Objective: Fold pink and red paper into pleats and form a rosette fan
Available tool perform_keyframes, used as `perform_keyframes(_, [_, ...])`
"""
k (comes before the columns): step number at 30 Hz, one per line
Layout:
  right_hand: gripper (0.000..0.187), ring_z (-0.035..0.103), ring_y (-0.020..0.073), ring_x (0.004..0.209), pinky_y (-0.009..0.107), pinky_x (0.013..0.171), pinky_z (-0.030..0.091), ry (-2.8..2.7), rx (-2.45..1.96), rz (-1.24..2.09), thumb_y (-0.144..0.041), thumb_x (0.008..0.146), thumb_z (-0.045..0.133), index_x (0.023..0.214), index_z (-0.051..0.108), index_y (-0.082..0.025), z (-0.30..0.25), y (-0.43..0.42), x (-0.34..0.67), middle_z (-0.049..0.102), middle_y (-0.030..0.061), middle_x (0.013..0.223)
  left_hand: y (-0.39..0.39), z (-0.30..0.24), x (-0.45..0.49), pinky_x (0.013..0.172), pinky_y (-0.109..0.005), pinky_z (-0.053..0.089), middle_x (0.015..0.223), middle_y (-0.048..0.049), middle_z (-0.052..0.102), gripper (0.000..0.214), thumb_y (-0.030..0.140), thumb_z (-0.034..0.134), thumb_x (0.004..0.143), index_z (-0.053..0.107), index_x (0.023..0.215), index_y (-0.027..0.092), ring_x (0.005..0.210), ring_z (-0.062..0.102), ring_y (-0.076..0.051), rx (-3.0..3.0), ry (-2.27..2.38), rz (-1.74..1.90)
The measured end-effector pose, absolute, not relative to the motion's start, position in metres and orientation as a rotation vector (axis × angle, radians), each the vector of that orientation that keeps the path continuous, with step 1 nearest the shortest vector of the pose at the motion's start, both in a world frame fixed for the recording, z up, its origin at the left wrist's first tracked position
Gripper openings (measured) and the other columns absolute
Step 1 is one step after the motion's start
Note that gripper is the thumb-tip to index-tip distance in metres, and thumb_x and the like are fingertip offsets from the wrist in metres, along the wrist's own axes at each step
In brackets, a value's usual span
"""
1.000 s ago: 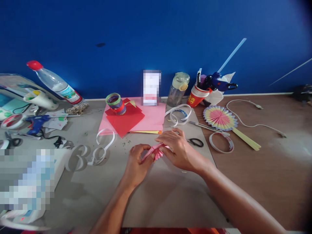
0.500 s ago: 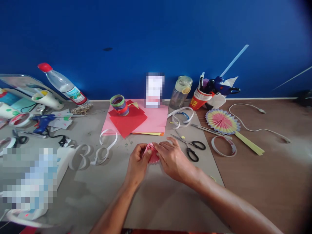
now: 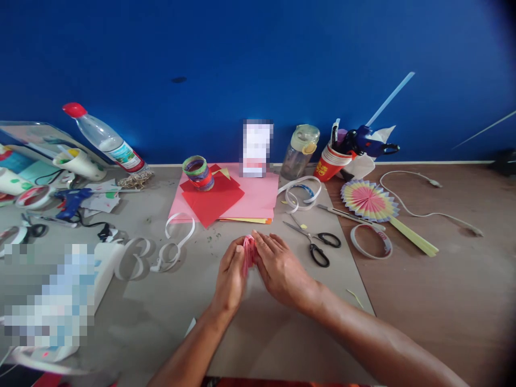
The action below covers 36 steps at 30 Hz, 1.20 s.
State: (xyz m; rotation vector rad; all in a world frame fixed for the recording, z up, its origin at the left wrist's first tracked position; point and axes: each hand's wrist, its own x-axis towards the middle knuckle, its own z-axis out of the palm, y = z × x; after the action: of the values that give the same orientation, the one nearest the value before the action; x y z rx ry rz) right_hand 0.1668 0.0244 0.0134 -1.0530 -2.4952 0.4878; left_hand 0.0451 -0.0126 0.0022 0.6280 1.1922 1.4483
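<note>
A pleated pink paper piece [image 3: 248, 252] stands squeezed upright between my two hands on the grey mat [image 3: 169, 317]. My left hand [image 3: 230, 279] presses it from the left with fingers together. My right hand [image 3: 279, 271] presses from the right, fingers flat against the folds. Only a thin edge of the paper shows between the palms. Black-handled scissors [image 3: 314, 244] lie just right of my right hand.
A stack of pink and red paper sheets [image 3: 229, 199] lies behind the hands, with a tape roll [image 3: 196, 172] on it. A finished paper fan [image 3: 368, 200], white strips [image 3: 300, 191], a red cup of tools [image 3: 332, 158], bottles and a glue gun [image 3: 70, 200] surround the mat.
The pink pleated paper went from lying spread between the fingers to being pressed into a narrow upright bundle. Both hands closed toward each other. The view shifted slightly, uncovering the scissors.
</note>
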Motion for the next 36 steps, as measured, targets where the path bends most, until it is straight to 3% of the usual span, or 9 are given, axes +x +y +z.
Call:
perform_keyframes(5, [0.045,0.051,0.0292,0.12,0.05,0.102,0.038,-2.556,-1.075,0.448,-0.014,0.09,0.038,0.133,0.043,-0.001,0.018,0.023,0.166,0.054,0.023,0.131,-0.008,0.009,0.046,0.065,-0.019,0.043,0.076,0.0018,0.061,0.017,0.032,0.071,0.074,0.064,0.082,0.019,0.069,0.054,-0.008,0.445,1.113,1.41])
perform_keyframes(9, [0.045,0.053,0.0294,0.118,0.051,0.103,0.037,-2.582,-1.087,0.409,-0.013,0.089,0.038,0.132,0.044,0.001,0.019,0.022,0.167,0.053,0.0235,0.131,-0.005,0.009,0.044,0.064,-0.02,0.043,0.074,0.0013,0.061,0.017,0.029,0.074,0.07,0.065,0.077,0.017,0.067,0.055,-0.009,0.413,1.071,1.419])
perform_keyframes(15, [0.047,0.049,0.0314,0.122,0.054,0.106,0.031,-2.64,-1.096,0.315,-0.01,0.086,0.041,0.131,0.043,0.003,0.02,0.021,0.167,0.049,0.0269,0.133,-0.006,0.006,0.039,0.064,-0.022,0.043,0.072,0.0006,0.062,0.014,0.029,0.07,0.076,0.068,0.081,0.016,0.067,0.054,-0.009,0.531,1.159,1.365])
perform_keyframes(19, [0.042,0.055,0.0274,0.115,0.052,0.106,0.03,-2.582,-1.085,0.425,-0.012,0.089,0.039,0.129,0.047,-0.004,0.025,0.025,0.169,0.056,0.0218,0.128,-0.007,0.01,0.037,0.061,-0.022,0.044,0.069,0.0011,0.062,0.015,0.03,0.07,0.074,0.067,0.077,0.016,0.062,0.054,-0.009,0.559,1.191,1.341])
perform_keyframes(24, [0.023,0.062,0.0186,0.092,0.033,0.087,0.045,-2.269,-1.108,0.731,-0.017,0.09,0.045,0.105,0.063,-0.017,0.034,0.032,0.171,0.069,0.0085,0.097,-0.006,0.013,0.035,0.065,-0.025,0.049,0.074,-0.001,0.065,0.021,0.03,0.074,0.07,0.065,0.081,0.015,0.067,0.059,-0.012,0.543,1.187,1.354])
perform_keyframes(27, [0.016,0.06,0.0153,0.079,0.027,0.075,0.044,-2.146,-1.157,0.868,-0.015,0.087,0.05,0.088,0.065,-0.019,0.037,0.033,0.17,0.067,0.0034,0.08,-0.006,0.014,0.033,0.062,-0.024,0.049,0.073,0.0,0.065,0.023,0.029,0.075,0.069,0.064,0.084,0.015,0.065,0.059,-0.011,0.508,1.174,1.351])
perform_keyframes(36, [0.01,0.053,0.0104,0.062,0.021,0.058,0.037,-1.925,-1.345,1.232,-0.016,0.077,0.056,0.077,0.066,-0.015,0.036,0.036,0.168,0.062,-0.0005,0.069,-0.005,0.016,0.032,0.057,-0.02,0.046,0.066,0.0016,0.063,0.022,0.027,0.077,0.067,0.062,0.077,0.014,0.058,0.057,-0.008,0.506,1.157,1.319])
